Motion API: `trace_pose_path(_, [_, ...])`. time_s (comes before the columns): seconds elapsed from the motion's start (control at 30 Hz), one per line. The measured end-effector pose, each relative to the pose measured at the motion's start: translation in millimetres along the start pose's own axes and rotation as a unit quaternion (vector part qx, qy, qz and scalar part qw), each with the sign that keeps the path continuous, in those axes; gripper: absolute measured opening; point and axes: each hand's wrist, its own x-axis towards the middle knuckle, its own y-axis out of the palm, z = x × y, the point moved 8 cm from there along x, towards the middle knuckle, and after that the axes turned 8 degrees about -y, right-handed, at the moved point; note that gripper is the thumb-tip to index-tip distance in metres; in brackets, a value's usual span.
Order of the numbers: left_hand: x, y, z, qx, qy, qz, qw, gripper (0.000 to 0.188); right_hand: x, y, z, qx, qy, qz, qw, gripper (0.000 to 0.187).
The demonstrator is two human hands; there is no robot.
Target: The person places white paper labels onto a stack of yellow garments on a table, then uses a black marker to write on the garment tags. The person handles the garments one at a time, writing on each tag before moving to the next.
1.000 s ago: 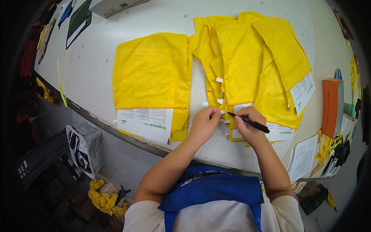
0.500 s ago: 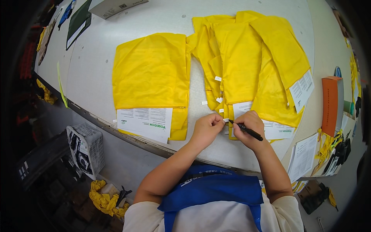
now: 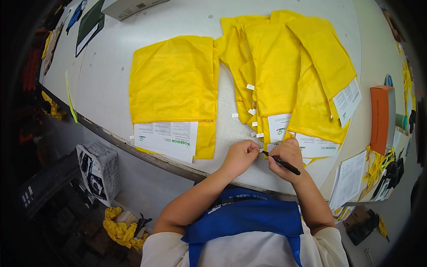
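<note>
Both forearms (image 3: 195, 193) angle inward, the left grip (image 3: 242, 157) pinched and the right grip (image 3: 285, 160) curled close beside it.

Head view: I look steeply down from the wearer's head | facing: out over the work surface (image 3: 104, 91) from its near edge | range: close, left hand (image 3: 242, 156) and right hand (image 3: 287, 160) in frame | lens: wide fisheye, edges bowed.
</note>
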Motion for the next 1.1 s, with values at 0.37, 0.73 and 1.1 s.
trace_pose_path(0.37, [-11,0,-17,-0.004,0.019,0.006,1.0,0.012,-5,-11,-5,0.031,0.033,-0.067,0.997,0.015])
trace_pose_path(0.73, [-9,-21,-28,-0.093,0.08,-0.113,0.986,0.018,40,-2,-11,-0.135,0.034,0.023,0.99,0.05])
trace_pose_path(1.1, [4,-19,-39,-0.103,0.042,-0.066,0.992,0.01,33,1,-7,-0.175,0.006,0.076,0.982,0.04])
